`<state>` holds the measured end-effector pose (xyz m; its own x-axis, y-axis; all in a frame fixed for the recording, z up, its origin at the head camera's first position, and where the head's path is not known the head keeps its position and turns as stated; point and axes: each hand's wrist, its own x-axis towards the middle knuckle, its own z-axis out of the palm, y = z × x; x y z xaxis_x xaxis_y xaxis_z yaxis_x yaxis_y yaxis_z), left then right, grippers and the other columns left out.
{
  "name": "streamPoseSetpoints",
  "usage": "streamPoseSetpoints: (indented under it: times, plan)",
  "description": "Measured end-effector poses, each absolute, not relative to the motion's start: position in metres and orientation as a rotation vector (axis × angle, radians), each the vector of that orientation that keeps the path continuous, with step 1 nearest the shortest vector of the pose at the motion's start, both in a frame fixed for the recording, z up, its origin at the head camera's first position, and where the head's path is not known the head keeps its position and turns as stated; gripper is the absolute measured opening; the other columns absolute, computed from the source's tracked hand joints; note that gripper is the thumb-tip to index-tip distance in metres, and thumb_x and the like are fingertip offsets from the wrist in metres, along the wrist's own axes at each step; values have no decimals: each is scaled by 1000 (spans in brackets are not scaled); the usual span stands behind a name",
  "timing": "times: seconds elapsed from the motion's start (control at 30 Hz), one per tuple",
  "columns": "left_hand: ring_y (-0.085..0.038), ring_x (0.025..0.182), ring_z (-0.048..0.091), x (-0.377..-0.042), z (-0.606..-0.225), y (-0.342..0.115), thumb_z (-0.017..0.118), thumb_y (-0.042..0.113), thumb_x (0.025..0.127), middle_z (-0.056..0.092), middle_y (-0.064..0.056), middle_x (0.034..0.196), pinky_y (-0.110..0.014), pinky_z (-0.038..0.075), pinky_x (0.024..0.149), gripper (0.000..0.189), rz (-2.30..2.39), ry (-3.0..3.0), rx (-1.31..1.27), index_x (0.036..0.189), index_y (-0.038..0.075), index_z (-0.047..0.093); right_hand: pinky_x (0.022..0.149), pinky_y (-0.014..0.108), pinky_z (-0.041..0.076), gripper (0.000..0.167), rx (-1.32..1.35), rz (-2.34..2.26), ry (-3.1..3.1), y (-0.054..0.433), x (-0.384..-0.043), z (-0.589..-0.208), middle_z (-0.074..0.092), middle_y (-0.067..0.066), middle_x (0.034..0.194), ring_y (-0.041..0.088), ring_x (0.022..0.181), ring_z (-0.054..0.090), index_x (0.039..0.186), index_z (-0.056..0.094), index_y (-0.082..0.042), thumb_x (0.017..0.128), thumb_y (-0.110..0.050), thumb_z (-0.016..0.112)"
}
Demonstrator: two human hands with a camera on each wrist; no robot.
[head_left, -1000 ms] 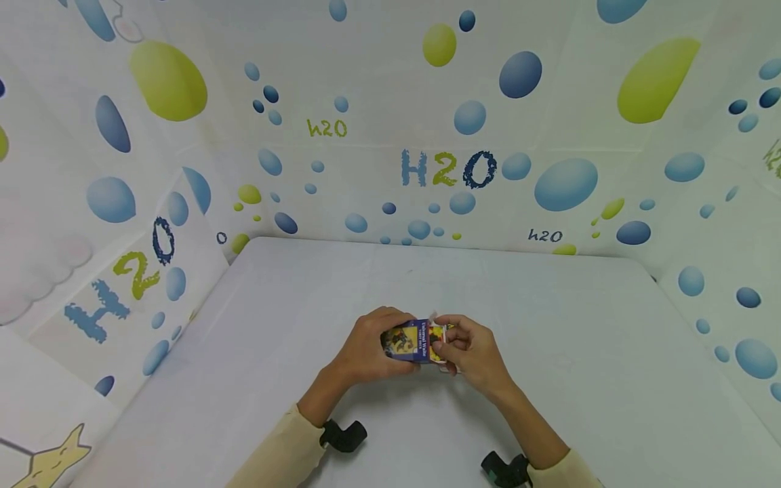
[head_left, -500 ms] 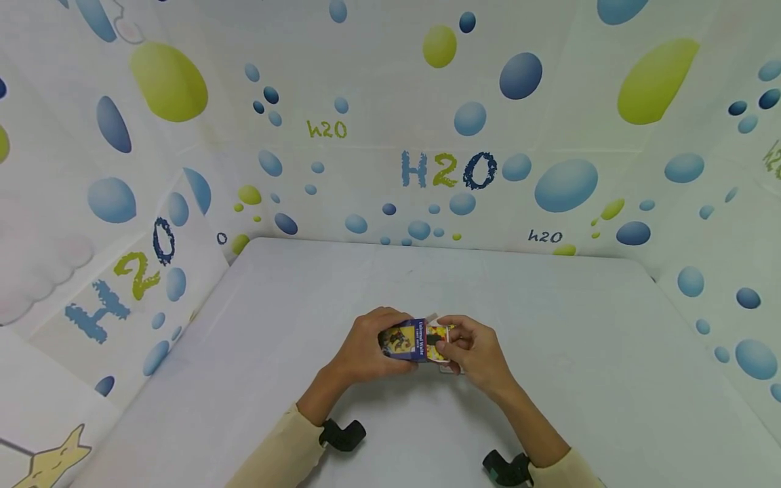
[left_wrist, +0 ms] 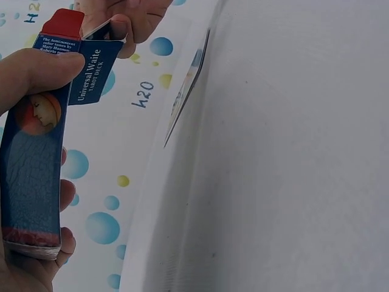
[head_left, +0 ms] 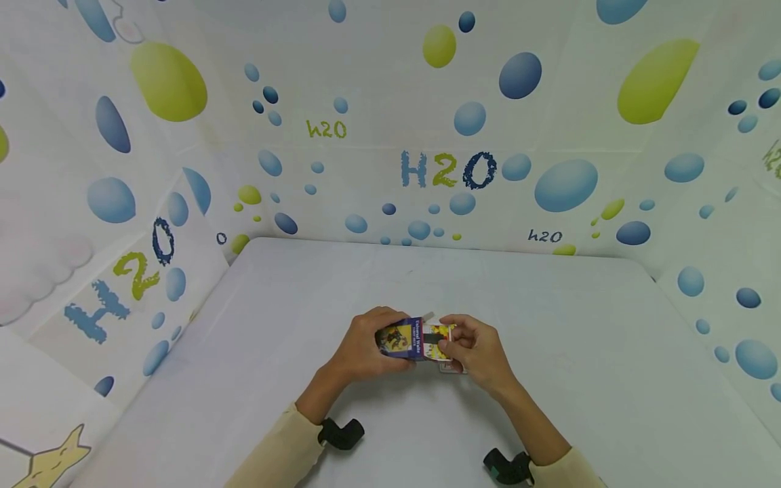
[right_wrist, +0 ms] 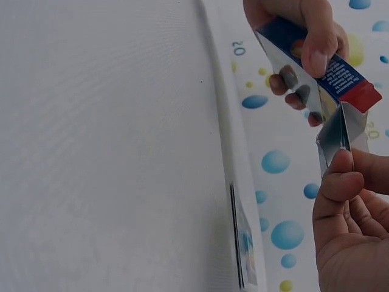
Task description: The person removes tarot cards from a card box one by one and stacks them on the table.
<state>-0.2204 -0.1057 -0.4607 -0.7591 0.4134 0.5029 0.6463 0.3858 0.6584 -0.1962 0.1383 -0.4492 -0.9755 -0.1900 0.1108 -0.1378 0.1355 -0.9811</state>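
A blue tarot deck box [head_left: 399, 340] lies in the grip of my left hand [head_left: 360, 351], thumb along one narrow side and fingers behind. Its end is open, with a red side flap [left_wrist: 64, 23] and a blue flap [left_wrist: 94, 70] lettered "Universal Waite Tarot Deck" folded out. My right hand [head_left: 478, 349] pinches a yellow, red and black tarot card [head_left: 434, 340] between thumb and fingers at that end. The card sticks partway out beyond the box. Whether more than one card is pinched I cannot tell. The inside of the box is hidden.
Flat on the white table [head_left: 305, 291], below my right hand, lies a card [head_left: 450, 368]. In the right wrist view that card [right_wrist: 244, 243] shows nearly edge-on. A white sheet wall [head_left: 366, 68] with blue and green dots stands behind the table and on both sides.
The card shows farther out of the box than before. My left hand has shifted slightly left with the box, my right hand slightly right with the card. More of the table card is visible.
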Motion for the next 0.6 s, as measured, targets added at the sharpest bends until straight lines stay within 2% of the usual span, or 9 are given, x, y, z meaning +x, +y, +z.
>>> streamPoseSetpoints:
  times: [0.13,0.37,0.6]
  plan:
    - [-10,102,61,-221,-461,-106,94,29,63,69,7,114,-34,53,86,65,-1308,-2398,-924,122,17,70,49,23,46,36,-322,-2014,2341,139,-197,-450,60,15,84,15,58,54,124,64,-3,90,4,70]
    - [-10,103,60,-220,-460,-108,94,32,65,69,7,115,-34,53,88,65,-1298,-2409,-905,124,17,70,50,23,46,39,-293,-2017,2336,141,-198,-450,60,16,86,16,59,54,128,61,4,90,4,70]
    - [-10,104,61,-221,-460,-110,94,31,65,69,7,116,-34,53,88,67,-1321,-2414,-891,125,17,69,50,23,46,38,-286,-1996,2367,142,-199,-450,60,17,87,17,60,54,127,63,1,90,4,70]
